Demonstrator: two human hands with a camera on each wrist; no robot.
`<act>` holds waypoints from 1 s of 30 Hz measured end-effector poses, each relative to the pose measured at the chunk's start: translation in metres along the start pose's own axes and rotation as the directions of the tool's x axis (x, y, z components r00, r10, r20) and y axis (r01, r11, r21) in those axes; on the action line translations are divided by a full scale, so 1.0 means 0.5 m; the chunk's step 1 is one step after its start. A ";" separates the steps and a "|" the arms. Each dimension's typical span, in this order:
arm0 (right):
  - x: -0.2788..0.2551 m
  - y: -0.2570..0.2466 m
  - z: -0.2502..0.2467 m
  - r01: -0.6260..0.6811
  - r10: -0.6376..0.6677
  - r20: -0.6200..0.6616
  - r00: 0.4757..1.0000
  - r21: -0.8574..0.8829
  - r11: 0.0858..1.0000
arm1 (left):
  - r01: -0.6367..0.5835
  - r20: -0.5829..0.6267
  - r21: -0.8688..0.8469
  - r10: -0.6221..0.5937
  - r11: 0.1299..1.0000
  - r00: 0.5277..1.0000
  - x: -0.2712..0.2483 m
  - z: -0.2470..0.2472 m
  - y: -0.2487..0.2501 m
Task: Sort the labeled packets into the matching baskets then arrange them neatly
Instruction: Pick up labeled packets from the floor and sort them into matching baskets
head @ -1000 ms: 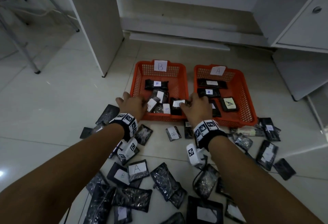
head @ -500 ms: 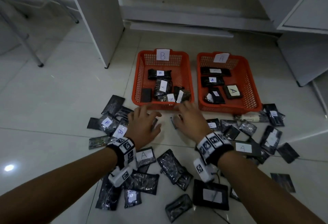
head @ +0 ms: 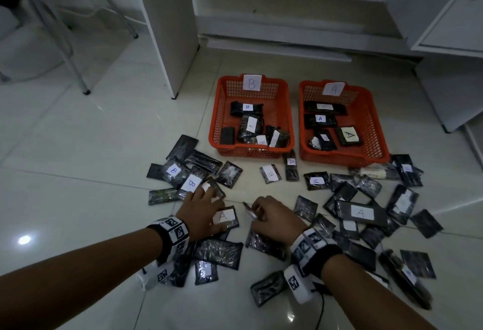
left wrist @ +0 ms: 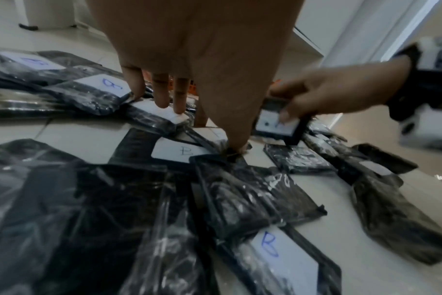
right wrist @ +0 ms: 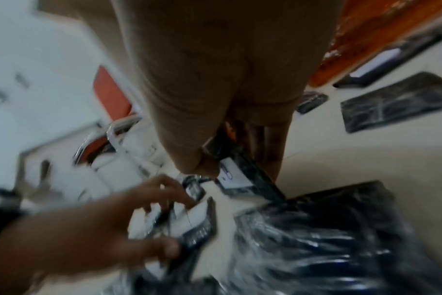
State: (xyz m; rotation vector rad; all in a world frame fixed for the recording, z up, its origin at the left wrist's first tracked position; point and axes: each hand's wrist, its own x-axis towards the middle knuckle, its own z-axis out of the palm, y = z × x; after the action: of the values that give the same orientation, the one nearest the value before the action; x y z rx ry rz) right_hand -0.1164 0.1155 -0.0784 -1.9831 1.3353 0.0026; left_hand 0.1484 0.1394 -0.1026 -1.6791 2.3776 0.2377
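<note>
- While black packets (head: 360, 212) lie scattered on the floor (head: 78, 159), a small labelled packet (left wrist: 278, 123) is pinched by the right hand (head: 277, 218);
- the left hand (head: 201, 212) is spread, fingers (left wrist: 160, 89) pressed on packets.

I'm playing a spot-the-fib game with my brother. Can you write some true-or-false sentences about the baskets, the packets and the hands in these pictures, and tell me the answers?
1. The basket with the B sign sits to the left of the basket with the A sign in the head view. True.
2. Both baskets are blue. False: both are orange.
3. The right hand pinches a small black packet. True.
4. All the packets are already inside the baskets. False: many packets still lie spread on the floor.
5. The left hand reaches down onto packets on the floor. True.
6. The basket with the A sign has nothing in it. False: several packets lie inside it.
</note>
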 end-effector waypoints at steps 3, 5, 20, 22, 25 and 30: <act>0.015 0.005 -0.031 -0.019 0.055 -0.096 0.994 0.339 0.941 | -0.022 0.049 0.033 0.020 0.999 0.999 -0.007 -0.015 0.007; 0.017 0.004 -0.048 -0.028 0.120 -0.131 0.984 0.554 0.832 | -0.010 0.037 -0.055 0.012 0.998 0.999 -0.006 -0.028 0.012; -0.007 -0.005 -0.092 0.118 0.196 -0.262 0.945 0.832 0.542 | 0.049 -0.077 -0.879 -0.243 0.474 0.967 0.049 -0.126 0.026; -0.006 0.000 -0.093 0.123 0.194 -0.266 0.944 0.832 0.541 | 0.044 -0.082 -0.892 -0.258 0.449 0.963 0.053 -0.131 0.026; -0.006 0.002 -0.095 0.139 0.186 -0.274 0.944 0.837 0.529 | 0.025 -0.103 -0.900 -0.267 0.436 0.958 0.056 -0.140 0.030; -0.005 -0.004 -0.101 0.162 0.207 -0.316 0.926 0.828 0.537 | 0.027 -0.108 -0.909 -0.298 0.415 0.948 0.050 -0.150 0.036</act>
State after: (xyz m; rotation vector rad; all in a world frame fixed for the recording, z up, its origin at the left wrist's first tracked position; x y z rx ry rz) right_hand -0.1354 0.0891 -0.0393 -1.1132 1.2255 -0.9150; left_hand 0.1167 0.1035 -0.0372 -2.4670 2.3268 1.6385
